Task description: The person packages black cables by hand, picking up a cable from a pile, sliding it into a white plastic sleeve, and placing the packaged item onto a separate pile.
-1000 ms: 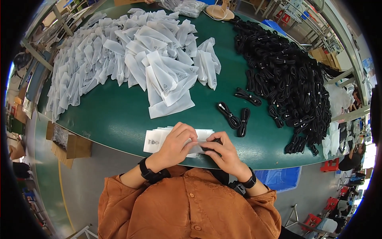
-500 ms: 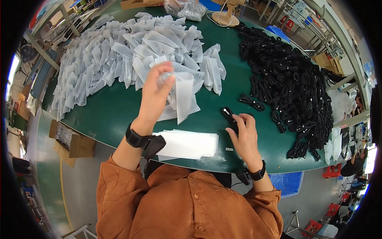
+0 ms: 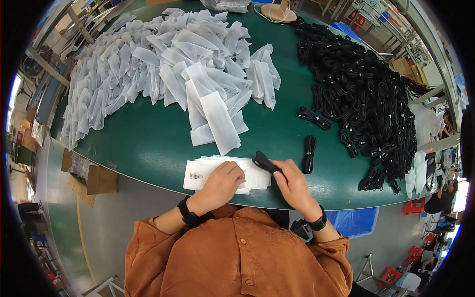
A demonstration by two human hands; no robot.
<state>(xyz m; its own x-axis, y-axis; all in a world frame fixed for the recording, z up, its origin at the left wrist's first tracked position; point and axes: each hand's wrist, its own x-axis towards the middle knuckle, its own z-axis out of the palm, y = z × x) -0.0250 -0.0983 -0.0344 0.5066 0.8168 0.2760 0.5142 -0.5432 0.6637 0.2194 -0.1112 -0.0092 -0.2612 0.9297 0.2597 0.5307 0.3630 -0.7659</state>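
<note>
Cable bundle (image 3: 265, 162) in the right hand (image 3: 294, 185), pointing leftward and away from the body

Gripped at its near end between the thumb and fingers of the right hand; black, folded long and narrow. Long axis slanting from those fingertips leftward and outward, free end over the far right corner of a stack of flat white bags (image 3: 256, 175). Cannot tell about contact between bundle and bags.

Just left of the right hand, apart from it, the left hand (image 3: 221, 183): fingers curled in over the stack, palm turned down. Cannot tell whether pinching the top bag. Stretched from side to side beneath that hand, the stack, with a dark mark showing at its left end. On both wrists, black straps (image 3: 319, 221).

Just beyond the right hand and to its right, a single coil of black cable (image 3: 309, 154), long axis running straight away from the body. Farther out, two more coils (image 3: 314, 118), then a broad heap of black cables (image 3: 368, 99).

Beyond the left hand, a long white pouch (image 3: 217, 121) lying slanted, near end rightward, on top of others. Past that and to the left, a wide heap of white pouches (image 3: 148, 64). Under both hands, a green table (image 3: 148, 153). Low to the right of the right hand, a blue bin (image 3: 352, 222).
</note>
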